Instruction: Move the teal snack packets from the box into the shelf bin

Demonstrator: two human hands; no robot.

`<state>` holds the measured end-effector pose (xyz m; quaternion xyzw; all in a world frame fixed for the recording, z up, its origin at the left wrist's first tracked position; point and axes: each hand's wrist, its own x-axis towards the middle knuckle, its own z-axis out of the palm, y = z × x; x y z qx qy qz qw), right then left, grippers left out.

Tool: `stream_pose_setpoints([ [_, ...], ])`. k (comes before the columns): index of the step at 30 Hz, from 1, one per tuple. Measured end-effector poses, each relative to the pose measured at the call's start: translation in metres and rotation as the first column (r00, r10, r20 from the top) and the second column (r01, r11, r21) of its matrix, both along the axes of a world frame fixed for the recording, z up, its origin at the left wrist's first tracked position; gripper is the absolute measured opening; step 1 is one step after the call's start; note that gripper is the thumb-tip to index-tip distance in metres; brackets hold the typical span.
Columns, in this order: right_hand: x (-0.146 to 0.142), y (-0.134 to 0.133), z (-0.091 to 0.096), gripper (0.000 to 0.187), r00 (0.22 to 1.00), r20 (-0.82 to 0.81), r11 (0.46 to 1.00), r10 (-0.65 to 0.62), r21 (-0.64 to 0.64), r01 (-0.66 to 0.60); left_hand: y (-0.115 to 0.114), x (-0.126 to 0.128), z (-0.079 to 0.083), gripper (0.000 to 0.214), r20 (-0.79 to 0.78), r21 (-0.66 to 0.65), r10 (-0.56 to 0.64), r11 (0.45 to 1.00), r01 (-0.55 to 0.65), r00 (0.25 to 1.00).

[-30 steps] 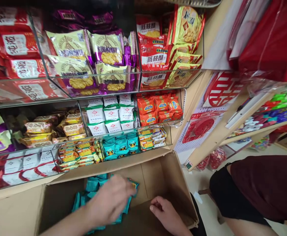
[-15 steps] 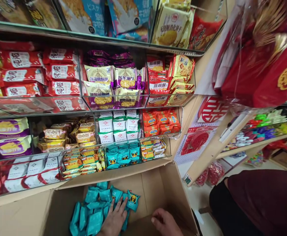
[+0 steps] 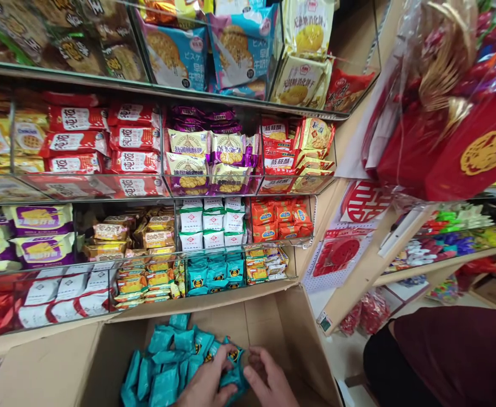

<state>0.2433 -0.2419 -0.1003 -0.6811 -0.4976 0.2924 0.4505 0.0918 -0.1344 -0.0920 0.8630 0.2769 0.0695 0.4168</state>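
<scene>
Inside an open cardboard box (image 3: 273,319), a pile of small teal snack packets (image 3: 165,362) lies toward the left and middle. My left hand (image 3: 211,379) is at the right side of the pile, its thumb and fingers closed around a teal snack packet (image 3: 236,357) with a black and yellow print. Just right of that packet is my right hand (image 3: 273,381), fingers curled and apart from the thumb. Its fingertips are close to the packet's edge; whether they touch it I cannot tell.
Behind the box rise shelves with glass fronts (image 3: 214,186), filled with wrapped biscuits. Matching teal packets (image 3: 216,274) sit in a lower compartment. Red bagged decorations (image 3: 455,135) hang at right. A person in a dark red top (image 3: 455,356) is at lower right.
My left hand has gone from lying spread on the packets to gripping one at the right of the pile. My right hand has moved left toward it. The camera view has shifted.
</scene>
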Motion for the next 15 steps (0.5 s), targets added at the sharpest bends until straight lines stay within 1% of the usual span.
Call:
stream_pose_setpoints([
  [2, -0.009, 0.007, 0.011, 0.028, 0.999, 0.037, 0.995, 0.023, 0.095, -0.026, -0.006, 0.009, 0.007, 0.050, 0.136, -0.123, 0.009, 0.992, 0.008, 0.991],
  [4, -0.014, 0.013, 0.015, 0.026, 0.993, 0.115, 0.987, -0.012, 0.160, -0.007, -0.011, 0.017, 0.013, 0.048, 0.231, -0.242, 0.045, 0.970, 0.012, 0.972],
  [6, -0.015, 0.017, 0.016, 0.033, 0.982, 0.146, 0.977, -0.121, 0.192, 0.092, -0.015, 0.023, 0.016, 0.049, 0.284, -0.363, 0.134, 0.932, -0.023, 0.950],
  [8, -0.015, 0.020, 0.018, 0.037, 0.960, 0.102, 0.952, -0.262, 0.188, 0.240, -0.020, 0.028, 0.019, 0.047, 0.315, -0.458, 0.302, 0.879, -0.135, 0.900],
  [9, -0.014, 0.021, 0.020, 0.038, 0.942, 0.061, 0.933, -0.329, 0.175, 0.315, -0.022, 0.031, 0.021, 0.043, 0.323, -0.491, 0.397, 0.846, -0.207, 0.859],
  [11, -0.013, 0.023, 0.025, 0.038, 0.903, -0.031, 0.894, -0.429, 0.132, 0.429, -0.026, 0.037, 0.026, 0.035, 0.323, -0.518, 0.544, 0.786, -0.336, 0.774],
  [12, -0.012, 0.024, 0.029, 0.038, 0.883, -0.070, 0.876, -0.464, 0.111, 0.469, -0.027, 0.042, 0.029, 0.033, 0.320, -0.511, 0.582, 0.771, -0.381, 0.748],
  [13, -0.011, 0.025, 0.033, 0.038, 0.868, -0.101, 0.863, -0.487, 0.096, 0.496, -0.027, 0.046, 0.032, 0.034, 0.323, -0.493, 0.603, 0.765, -0.414, 0.730],
  [15, -0.009, 0.027, 0.041, 0.038, 0.847, -0.143, 0.847, -0.512, 0.083, 0.526, -0.027, 0.054, 0.039, 0.034, 0.345, -0.449, 0.610, 0.775, -0.445, 0.713],
])
